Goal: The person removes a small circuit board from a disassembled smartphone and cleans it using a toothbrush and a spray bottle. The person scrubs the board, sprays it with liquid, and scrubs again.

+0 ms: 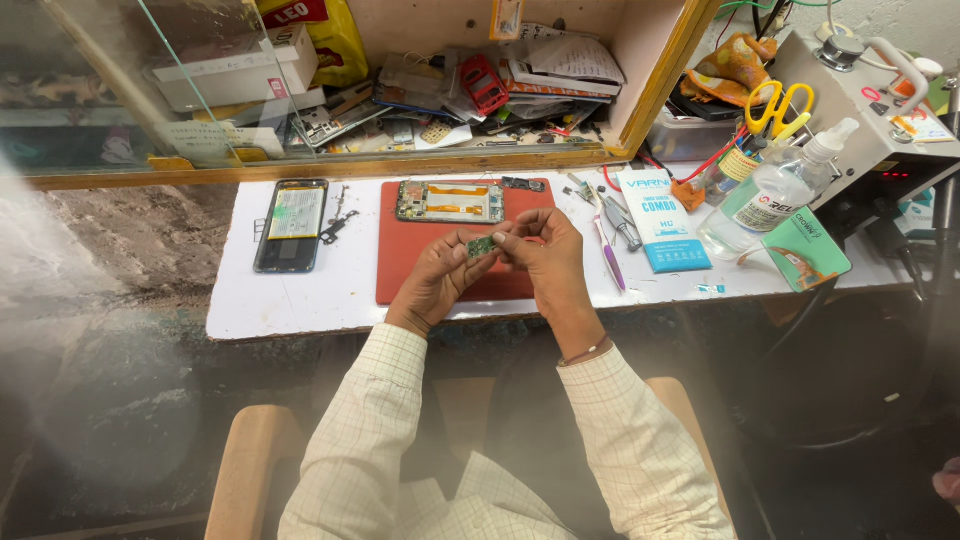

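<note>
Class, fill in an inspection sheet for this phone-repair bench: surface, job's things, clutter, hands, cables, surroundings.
Surface: white bench with a red mat in the middle.
Job's things: small green circuit board held over the mat; opened phone frame at the mat's far edge; opened phone back left of the mat.
Clutter: blue-and-white packet, purple-handled tool, clear bottle, yellow scissors, shelf full of parts.
Hands: left hand and right hand both pinch the board.
Cables: black cable hangs off the right edge.
Surroundings: grey machine at right; glass pane at left.
</note>
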